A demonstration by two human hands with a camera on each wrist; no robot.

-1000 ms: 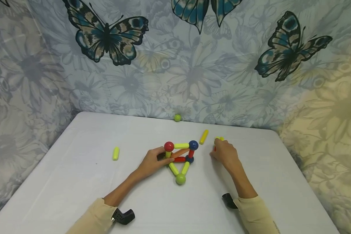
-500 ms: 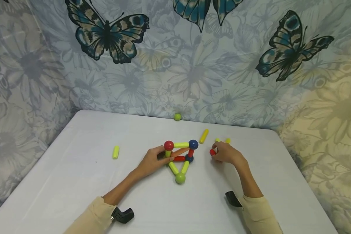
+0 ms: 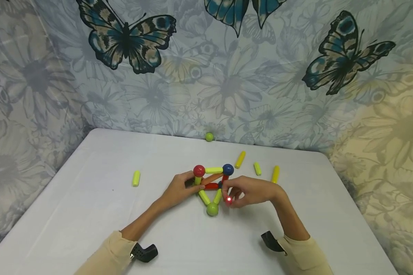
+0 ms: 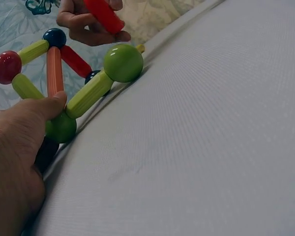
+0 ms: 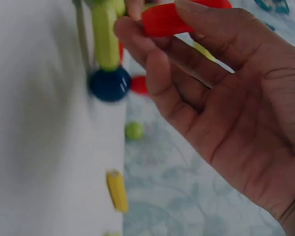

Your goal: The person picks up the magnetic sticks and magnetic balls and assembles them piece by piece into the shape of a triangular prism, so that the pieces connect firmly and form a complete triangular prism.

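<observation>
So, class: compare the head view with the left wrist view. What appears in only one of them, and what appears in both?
Only the head view shows the butterfly backdrop, the loose yellow-green rod on the table's left, the small green ball at the far edge, and both sleeves.

Only the left wrist view shows, close up, the left hand touching the structure's near green ball.

Both show the rod-and-ball structure, its front green ball, and the right hand pinching a red rod.
</observation>
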